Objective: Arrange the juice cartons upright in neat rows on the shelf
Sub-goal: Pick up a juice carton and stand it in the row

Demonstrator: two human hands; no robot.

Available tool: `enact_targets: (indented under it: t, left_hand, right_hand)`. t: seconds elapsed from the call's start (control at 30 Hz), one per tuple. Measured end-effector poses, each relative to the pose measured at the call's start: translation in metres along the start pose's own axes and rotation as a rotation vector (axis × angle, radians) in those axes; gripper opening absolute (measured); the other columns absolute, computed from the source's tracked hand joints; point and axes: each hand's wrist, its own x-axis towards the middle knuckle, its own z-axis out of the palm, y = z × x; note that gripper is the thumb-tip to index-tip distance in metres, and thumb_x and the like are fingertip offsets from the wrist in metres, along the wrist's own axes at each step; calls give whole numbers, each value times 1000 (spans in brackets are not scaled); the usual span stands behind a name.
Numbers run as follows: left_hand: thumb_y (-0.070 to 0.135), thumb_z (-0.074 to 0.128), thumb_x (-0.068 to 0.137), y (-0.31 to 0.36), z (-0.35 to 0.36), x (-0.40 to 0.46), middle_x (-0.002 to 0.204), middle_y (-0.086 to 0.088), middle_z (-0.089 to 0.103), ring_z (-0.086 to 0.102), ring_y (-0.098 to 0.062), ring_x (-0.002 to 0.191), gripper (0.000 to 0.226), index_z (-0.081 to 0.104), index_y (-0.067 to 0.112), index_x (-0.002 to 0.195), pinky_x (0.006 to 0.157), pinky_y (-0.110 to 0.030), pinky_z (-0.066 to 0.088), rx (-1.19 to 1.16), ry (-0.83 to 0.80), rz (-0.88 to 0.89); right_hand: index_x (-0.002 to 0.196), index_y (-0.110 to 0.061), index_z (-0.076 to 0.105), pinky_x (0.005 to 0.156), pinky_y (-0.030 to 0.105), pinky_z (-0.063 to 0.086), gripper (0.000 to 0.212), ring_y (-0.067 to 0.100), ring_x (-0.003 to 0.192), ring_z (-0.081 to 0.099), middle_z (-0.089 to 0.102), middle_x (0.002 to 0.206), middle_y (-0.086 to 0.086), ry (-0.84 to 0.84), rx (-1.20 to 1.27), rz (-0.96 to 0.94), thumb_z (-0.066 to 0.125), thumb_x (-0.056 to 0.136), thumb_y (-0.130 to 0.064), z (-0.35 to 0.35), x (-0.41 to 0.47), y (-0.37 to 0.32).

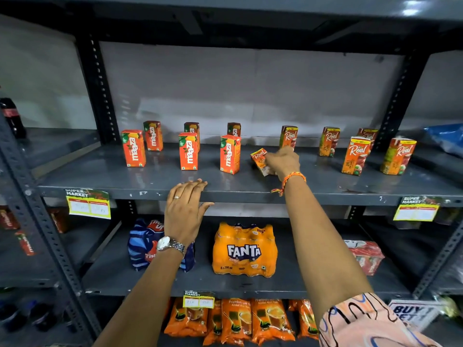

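On the grey metal shelf point(175, 182) several orange Maaza cartons point(133, 148) stand upright in two rows on the left. Several Real cartons point(355, 155) stand upright on the right. My right hand point(281, 161) is shut on one tilted Real carton point(259, 160) near the shelf's middle, just right of the front Maaza carton point(230, 154). My left hand point(185, 210) rests flat on the shelf's front edge with fingers spread, holding nothing.
Below, a Fanta bottle pack point(244, 249), a blue Thums Up pack point(145, 244) and a red pack point(367, 256) sit on the lower shelf. Orange pouches point(235, 319) lie beneath. Slotted uprights point(100, 88) flank the bay. A cola bottle point(11, 116) stands far left.
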Motion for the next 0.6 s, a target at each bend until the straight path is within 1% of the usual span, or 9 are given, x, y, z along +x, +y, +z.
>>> enact_targets:
  t: [0.07, 0.13, 0.2, 0.23, 0.27, 0.33, 0.4, 0.53, 0.6]
  left_hand:
    - [51, 53, 95, 2, -4, 0, 136, -2, 61, 55, -23, 126, 53, 57, 15, 134, 115, -38, 29, 12, -17, 4]
    - [57, 50, 94, 6, -7, -1, 138, -3, 60, 53, -23, 129, 60, 56, 14, 135, 116, -40, 30, 42, -37, 1]
    - [62, 46, 93, 13, -9, 0, 139, -5, 59, 52, -24, 131, 65, 55, 13, 135, 118, -42, 28, 64, -48, -34]
    - [62, 44, 93, 18, -9, 0, 140, -6, 58, 51, -25, 133, 66, 56, 12, 135, 118, -42, 27, 69, -47, -62]
    - [62, 42, 94, 23, -9, 0, 142, -6, 57, 50, -25, 134, 67, 56, 12, 135, 118, -41, 26, 71, -46, -91]
    - [61, 38, 95, 39, -7, 2, 144, -7, 56, 49, -25, 135, 66, 55, 12, 136, 118, -41, 25, 64, -47, -108]
    - [59, 38, 96, 59, -3, 5, 143, -6, 56, 51, -25, 133, 64, 55, 12, 136, 115, -41, 28, 41, -63, -62]
    - [55, 44, 95, 99, 8, 9, 140, -4, 59, 55, -24, 129, 59, 56, 14, 136, 113, -39, 28, -19, -62, -10]
    - [54, 45, 95, 117, 15, 12, 142, -4, 57, 52, -23, 132, 59, 56, 14, 137, 115, -38, 26, -32, -61, 0]
  right_hand:
    - [70, -7, 58, 80, 43, 62, 13, 34, 79, 72, 72, 92, 18, -6, 110, 20, 63, 73, -19, -7, 5, 12]
    - [81, -2, 62, 69, 41, 64, 14, 29, 68, 72, 73, 89, 18, -36, 230, 21, 61, 71, -12, -15, 9, 24]
    - [96, 3, 65, 66, 40, 63, 27, 28, 63, 72, 74, 97, 23, -79, 354, 37, 62, 71, -8, -24, 8, 31]
    - [101, 4, 66, 65, 38, 62, 29, 27, 62, 72, 73, 101, 24, -101, 413, 31, 65, 73, -5, -33, 1, 31]
    - [106, 4, 65, 64, 36, 61, 29, 26, 66, 72, 72, 105, 23, -111, 474, 26, 67, 78, -2, -39, -3, 32]
    - [117, 2, 57, 62, 29, 59, 34, 27, 84, 73, 69, 111, 17, -119, 587, 12, 68, 84, 1, -57, -16, 28]
    - [118, -4, 51, 64, 26, 58, 36, 26, 95, 71, 66, 109, 10, -105, 677, -49, 66, 86, 5, -74, -27, 24]
    - [113, -15, 49, 74, 30, 61, 38, 16, 94, 68, 64, 103, -1, -48, 702, -207, 67, 86, 5, -116, -56, 14]
    - [107, -22, 50, 77, 30, 61, 37, 16, 97, 68, 65, 101, -5, -22, 694, -292, 67, 86, 4, -139, -70, 12]
